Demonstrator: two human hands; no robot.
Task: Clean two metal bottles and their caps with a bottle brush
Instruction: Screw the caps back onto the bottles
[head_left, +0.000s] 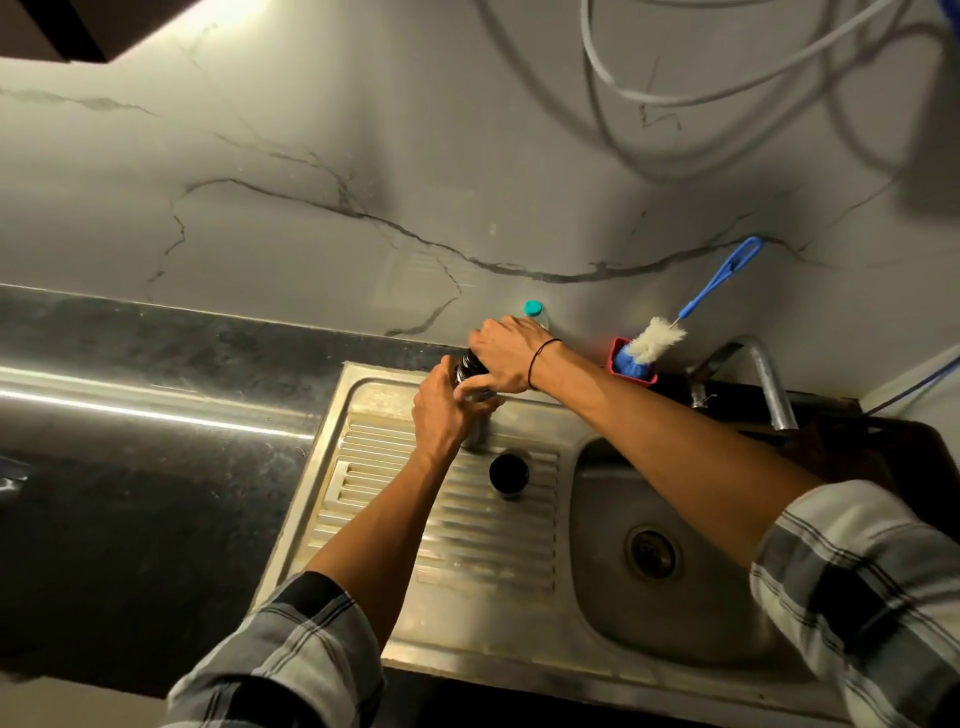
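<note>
Sleeves (291, 644) up, left hand (441, 410) grips bottle (475, 415), right hand (506, 358) wraps its cap (470, 366), other bottle (509, 473) already open, brush (657, 340) untouched, so scrubbing likely all ahead.

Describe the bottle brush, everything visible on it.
The bottle brush stands head-down in a small red holder behind the sink, left of the tap. It leans to the right, its handle rising against the marble-look wall. The handle looks like blue plastic and ends in an open loop at the top; a thin wire neck joins it to a fluffy white bristle head. Blue material, brush tip or a cloth, fills the holder; which one is unclear. Neither hand touches it.
</note>
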